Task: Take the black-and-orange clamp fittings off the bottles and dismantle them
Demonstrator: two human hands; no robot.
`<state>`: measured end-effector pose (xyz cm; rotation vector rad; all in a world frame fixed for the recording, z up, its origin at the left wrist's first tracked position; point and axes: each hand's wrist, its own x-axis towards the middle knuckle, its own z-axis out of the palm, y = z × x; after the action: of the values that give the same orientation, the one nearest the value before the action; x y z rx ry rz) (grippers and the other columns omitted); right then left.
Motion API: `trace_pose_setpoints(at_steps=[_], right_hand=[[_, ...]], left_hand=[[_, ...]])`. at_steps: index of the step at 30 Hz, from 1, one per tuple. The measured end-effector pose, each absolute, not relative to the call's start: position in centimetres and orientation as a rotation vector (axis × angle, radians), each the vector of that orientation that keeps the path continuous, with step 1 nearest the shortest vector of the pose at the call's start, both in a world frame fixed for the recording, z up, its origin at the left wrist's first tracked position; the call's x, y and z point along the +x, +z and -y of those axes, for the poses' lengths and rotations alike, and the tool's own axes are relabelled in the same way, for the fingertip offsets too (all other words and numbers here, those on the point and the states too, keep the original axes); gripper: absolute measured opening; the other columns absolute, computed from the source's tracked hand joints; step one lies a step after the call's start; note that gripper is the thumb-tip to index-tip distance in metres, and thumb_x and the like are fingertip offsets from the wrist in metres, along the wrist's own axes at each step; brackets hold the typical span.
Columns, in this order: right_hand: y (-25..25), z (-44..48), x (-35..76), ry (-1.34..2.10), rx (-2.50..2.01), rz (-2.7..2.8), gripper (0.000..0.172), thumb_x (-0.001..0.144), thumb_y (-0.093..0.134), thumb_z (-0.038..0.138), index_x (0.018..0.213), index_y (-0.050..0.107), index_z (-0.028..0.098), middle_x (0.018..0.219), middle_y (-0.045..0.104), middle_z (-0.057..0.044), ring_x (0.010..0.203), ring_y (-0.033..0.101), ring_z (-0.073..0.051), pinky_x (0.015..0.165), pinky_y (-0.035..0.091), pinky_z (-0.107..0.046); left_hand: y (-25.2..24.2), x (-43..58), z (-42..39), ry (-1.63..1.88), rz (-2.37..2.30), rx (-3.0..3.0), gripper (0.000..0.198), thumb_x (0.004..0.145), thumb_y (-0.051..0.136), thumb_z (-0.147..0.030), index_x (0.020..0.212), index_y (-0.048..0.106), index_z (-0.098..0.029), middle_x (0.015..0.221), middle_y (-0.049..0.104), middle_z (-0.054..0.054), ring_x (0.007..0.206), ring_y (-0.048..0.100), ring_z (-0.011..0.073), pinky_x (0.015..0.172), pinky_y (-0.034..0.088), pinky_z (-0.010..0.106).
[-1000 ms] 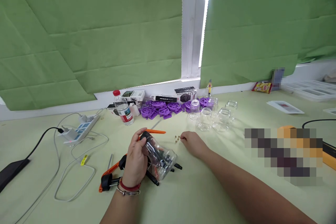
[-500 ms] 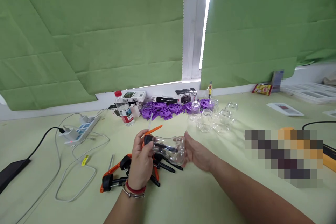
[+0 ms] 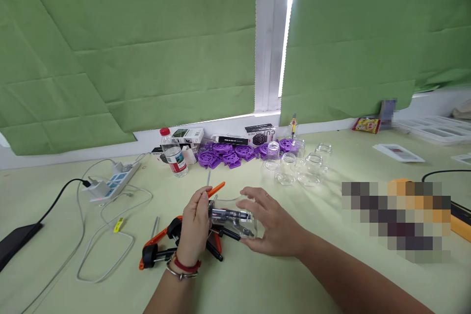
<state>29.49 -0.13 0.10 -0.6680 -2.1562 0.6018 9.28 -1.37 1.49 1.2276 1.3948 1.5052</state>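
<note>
A clear glass jar with dark metal parts inside lies on its side between both hands, just above the pale green table. My left hand, with a red band at the wrist, is closed around the jar's mouth end. My right hand cups the jar's base end, fingers curved over the top. Under the hands lie orange and black clamps. An orange-handled tool pokes up behind my left thumb.
Several empty glass jars, purple plastic parts, small boxes and a water bottle stand along the back. A power strip with white and black cables lies at left. A blurred-out patch covers the right side.
My right hand left the small brass bits on the table and came onto the jar's base. The jar turned from tilted to lying level between both hands.
</note>
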Motion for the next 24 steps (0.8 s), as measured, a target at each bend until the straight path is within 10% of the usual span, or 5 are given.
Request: trace_pose_setpoints(at_steps=[4,9,15,19,24], right_hand=[[-0.2,-0.4,29.7,0.641,-0.615,2.106,0.071,0.074,0.065,0.043,0.136,0.031,0.032,0.138,0.036,-0.01,0.129,0.032,-0.03,0.102,0.033,-0.049],[-0.3,-0.4,29.4,1.602,-0.781,1.719,0.063,0.086,0.03,0.063,0.135,0.029,0.024,0.115,0.056,-0.015,0.091,0.063,-0.026,0.069,0.054,-0.045],[1.2,0.0,30.2,1.045,-0.667,1.887,0.08,0.065,0.071,0.054,0.134,0.036,0.031,0.142,0.034,-0.012,0.131,0.031,-0.031,0.104,0.032,-0.049],[1.3,-0.3,30.3,1.591,-0.874,1.793,0.064,0.087,0.035,0.06,0.139,0.026,0.023,0.124,0.052,-0.018,0.101,0.061,-0.026,0.077,0.053,-0.045],[1.5,1.2,31.0,0.478,-0.75,2.322,0.057,0.077,0.066,0.033,0.129,0.046,0.019,0.121,0.055,-0.015,0.116,0.05,-0.03,0.096,0.043,-0.05]], left_hand=[[1.2,9.2,1.4,1.588,-1.389,1.281,0.043,0.083,0.048,-0.048,0.109,0.06,-0.015,0.064,0.058,0.001,0.051,0.045,0.0099,0.048,0.038,0.021],[0.5,9.2,1.5,1.619,-1.441,1.466,0.04,0.086,0.046,-0.045,0.11,0.061,-0.017,0.079,0.062,0.004,0.066,0.055,0.0126,0.059,0.044,0.023],[0.3,8.8,1.3,1.666,-1.445,1.427,0.04,0.088,0.042,-0.043,0.111,0.059,-0.016,0.081,0.062,0.005,0.065,0.053,0.0121,0.059,0.043,0.023],[-0.1,9.3,1.8,1.609,-1.393,1.6,0.037,0.09,0.041,-0.039,0.114,0.058,-0.018,0.089,0.062,0.006,0.075,0.057,0.0143,0.068,0.045,0.026],[0.1,10.1,2.1,1.493,-1.452,1.618,0.036,0.089,0.042,-0.04,0.111,0.06,-0.018,0.084,0.063,0.005,0.075,0.057,0.0149,0.07,0.045,0.027]])
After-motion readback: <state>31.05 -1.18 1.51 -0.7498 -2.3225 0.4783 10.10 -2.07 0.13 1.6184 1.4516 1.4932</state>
